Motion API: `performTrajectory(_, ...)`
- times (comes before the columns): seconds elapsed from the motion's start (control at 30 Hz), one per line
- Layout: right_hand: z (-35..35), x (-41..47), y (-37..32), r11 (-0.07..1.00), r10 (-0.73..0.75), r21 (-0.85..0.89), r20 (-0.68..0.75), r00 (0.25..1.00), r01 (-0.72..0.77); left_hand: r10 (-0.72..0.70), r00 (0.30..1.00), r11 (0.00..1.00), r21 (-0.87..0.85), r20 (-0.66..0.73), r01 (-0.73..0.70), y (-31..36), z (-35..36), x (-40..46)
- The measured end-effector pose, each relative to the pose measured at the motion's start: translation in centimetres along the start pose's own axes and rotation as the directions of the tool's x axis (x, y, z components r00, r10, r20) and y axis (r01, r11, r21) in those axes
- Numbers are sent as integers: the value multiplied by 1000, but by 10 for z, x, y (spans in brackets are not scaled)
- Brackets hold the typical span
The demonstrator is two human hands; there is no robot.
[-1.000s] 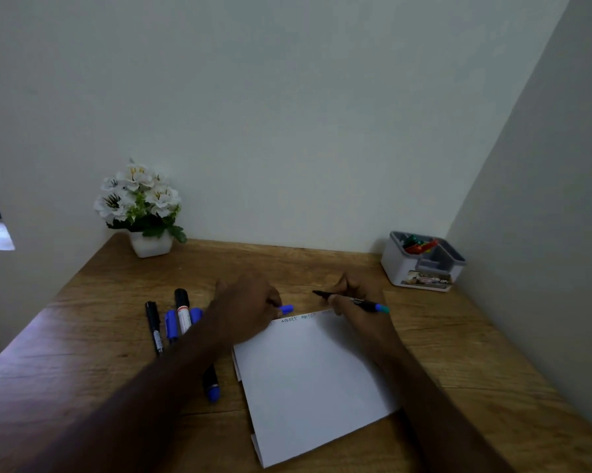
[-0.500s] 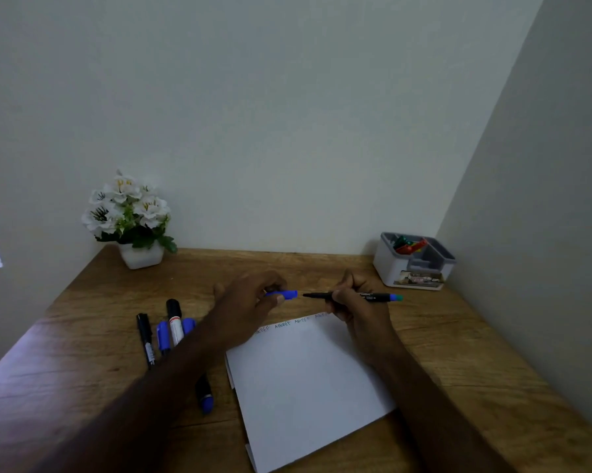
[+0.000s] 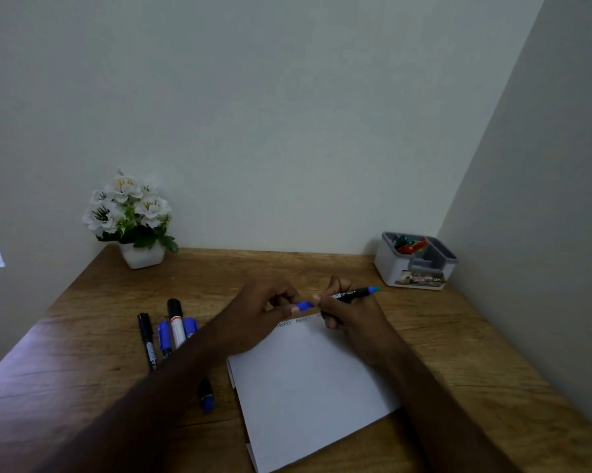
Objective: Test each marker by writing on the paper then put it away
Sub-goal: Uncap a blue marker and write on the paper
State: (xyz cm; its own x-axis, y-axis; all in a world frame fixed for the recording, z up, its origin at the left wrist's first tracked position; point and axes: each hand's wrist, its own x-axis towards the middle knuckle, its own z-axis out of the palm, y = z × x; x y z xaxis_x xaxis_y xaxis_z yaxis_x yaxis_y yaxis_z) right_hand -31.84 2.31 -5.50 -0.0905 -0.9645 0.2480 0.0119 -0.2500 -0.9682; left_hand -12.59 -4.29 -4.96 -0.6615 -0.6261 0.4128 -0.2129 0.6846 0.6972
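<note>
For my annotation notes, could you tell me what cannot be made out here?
- Head view, writing on the paper: too small to read.
- Marker tip and blue cap joint: hidden by the right hand and left hand.
- Markers under the left forearm: partly covered.
- Organizer contents: too small.

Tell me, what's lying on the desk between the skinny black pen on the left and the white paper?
In the head view, more markers lie side by side between the black pen and the paper, and the left forearm crosses over them.
</note>
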Motion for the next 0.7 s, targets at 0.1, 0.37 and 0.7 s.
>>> performTrajectory(0.1,-3,-1,-2,998,40,55,32,999,-42,-21,1000,999,-29,-21,21,1,3,-2)
performTrajectory(0.37,-5,-1,-2,992,39,117,89,995,-49,-33,997,996,-81,-68,28,6,10,-3)
performTrajectory(0.7,-2,3,8,996,-53,-75,58,997,57,-134,974,966,-245,-182,87,13,13,0)
